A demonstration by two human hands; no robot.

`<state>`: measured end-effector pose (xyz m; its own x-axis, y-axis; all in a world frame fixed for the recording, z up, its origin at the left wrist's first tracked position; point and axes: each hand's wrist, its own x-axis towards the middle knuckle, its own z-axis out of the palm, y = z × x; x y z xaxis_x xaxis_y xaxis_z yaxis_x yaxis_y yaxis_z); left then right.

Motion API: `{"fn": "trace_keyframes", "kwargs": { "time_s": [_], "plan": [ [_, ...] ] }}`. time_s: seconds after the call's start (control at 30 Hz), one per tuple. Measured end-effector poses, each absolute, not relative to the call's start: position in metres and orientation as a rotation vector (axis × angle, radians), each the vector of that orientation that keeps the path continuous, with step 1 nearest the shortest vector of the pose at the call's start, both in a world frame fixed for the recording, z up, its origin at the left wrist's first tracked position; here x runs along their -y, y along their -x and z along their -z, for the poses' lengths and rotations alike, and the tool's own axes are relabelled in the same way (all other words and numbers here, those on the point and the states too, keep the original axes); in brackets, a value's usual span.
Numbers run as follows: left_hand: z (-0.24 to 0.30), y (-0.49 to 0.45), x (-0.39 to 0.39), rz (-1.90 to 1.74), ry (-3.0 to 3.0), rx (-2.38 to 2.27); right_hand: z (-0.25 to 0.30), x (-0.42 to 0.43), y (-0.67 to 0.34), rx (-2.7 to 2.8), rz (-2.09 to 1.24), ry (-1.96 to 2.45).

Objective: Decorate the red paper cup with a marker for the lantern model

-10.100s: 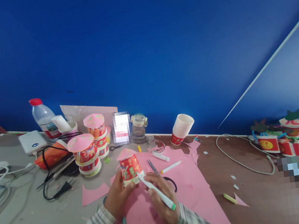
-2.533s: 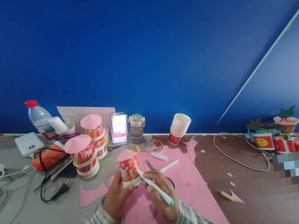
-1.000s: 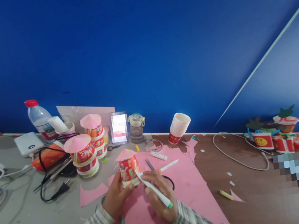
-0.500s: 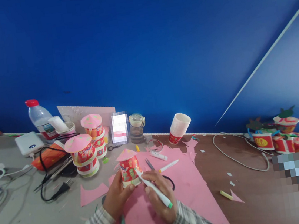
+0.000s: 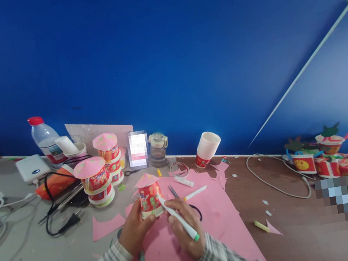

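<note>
My left hand grips an upturned red paper cup topped with a pink paper cone, holding it on the pink paper sheet. My right hand is closed around a white marker with a green end; its tip touches the cup's right side. Both sleeves are plaid.
Two stacked cup towers with pink cones stand at the left, near a water bottle, a black cable and plug. Scissors, loose markers, a white cup stack, a glass jar and a white cable lie around. Decorated cups sit far right.
Almost nothing differs: both hands stay on the cup and marker, with only slight shifts of the marker tip against the cup and a small camera drift.
</note>
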<state>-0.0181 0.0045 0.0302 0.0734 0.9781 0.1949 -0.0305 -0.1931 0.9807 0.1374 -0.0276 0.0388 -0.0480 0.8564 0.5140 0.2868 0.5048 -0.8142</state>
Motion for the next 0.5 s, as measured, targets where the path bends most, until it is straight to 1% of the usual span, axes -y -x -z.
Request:
{"fn": "trace_keyframes", "kwargs": {
  "time_s": [0.17,0.33,0.5],
  "plan": [
    [-0.0305,0.0185,-0.0048,-1.298,-1.399,-1.059,-0.0393,0.0274,-0.137,1.642,-0.567,0.95],
    [-0.0302,0.0184,-0.0045,-1.29,-1.409,-1.053,-0.042,0.0287,-0.1366,1.606,-0.611,1.006],
    [-0.0274,0.0195,-0.005,-1.282,-1.426,-1.078,-0.0405,0.027,-0.1346,1.622,-0.588,0.92]
  ]
}}
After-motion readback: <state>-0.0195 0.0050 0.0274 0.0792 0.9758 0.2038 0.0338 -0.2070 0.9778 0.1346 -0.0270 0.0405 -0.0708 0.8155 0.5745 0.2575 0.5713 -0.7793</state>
